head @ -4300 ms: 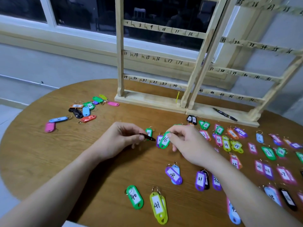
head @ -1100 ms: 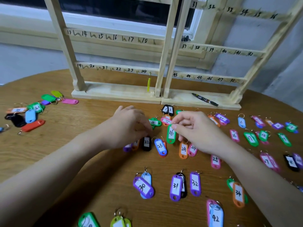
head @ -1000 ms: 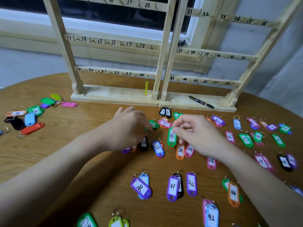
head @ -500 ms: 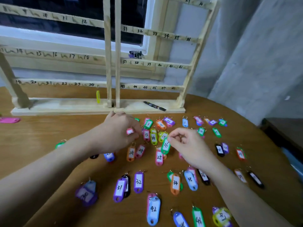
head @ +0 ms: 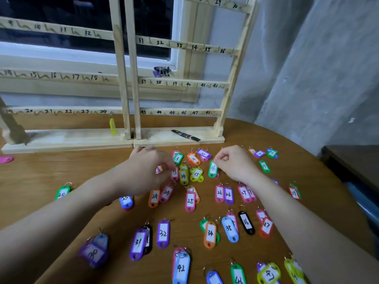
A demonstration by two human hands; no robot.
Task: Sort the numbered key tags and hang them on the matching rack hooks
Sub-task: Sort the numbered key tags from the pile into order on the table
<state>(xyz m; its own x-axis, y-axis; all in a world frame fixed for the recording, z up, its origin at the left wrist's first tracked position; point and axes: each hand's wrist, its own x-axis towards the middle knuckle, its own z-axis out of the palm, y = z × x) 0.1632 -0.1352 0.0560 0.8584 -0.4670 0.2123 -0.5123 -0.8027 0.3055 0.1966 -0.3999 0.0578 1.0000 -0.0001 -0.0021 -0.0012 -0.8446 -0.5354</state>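
Two wooden racks with numbered hooks stand at the back, the left rack (head: 61,75) and the right rack (head: 184,84). Many coloured numbered key tags lie in rows on the round table (head: 307,160). My right hand (head: 235,162) pinches the ring of the green tag 16 (head: 213,168), holding it just right of the yellow tag 15 (head: 196,174). My left hand (head: 147,171) hovers with curled fingers beside the pink tag 13 (head: 174,173); what it holds is hidden. A yellow tag (head: 112,126) hangs under hook 24.
A black marker (head: 185,135) lies on the right rack's base. A pink tag (head: 6,159) lies at the far left. Beyond the table's right edge stands dark furniture (head: 352,160). A window and grey wall are behind the racks.
The view has swung right. My right hand carried tag 16 along the rows, from beside tags 23 and 24 to just right of tag 15. My left hand followed to tag 13.
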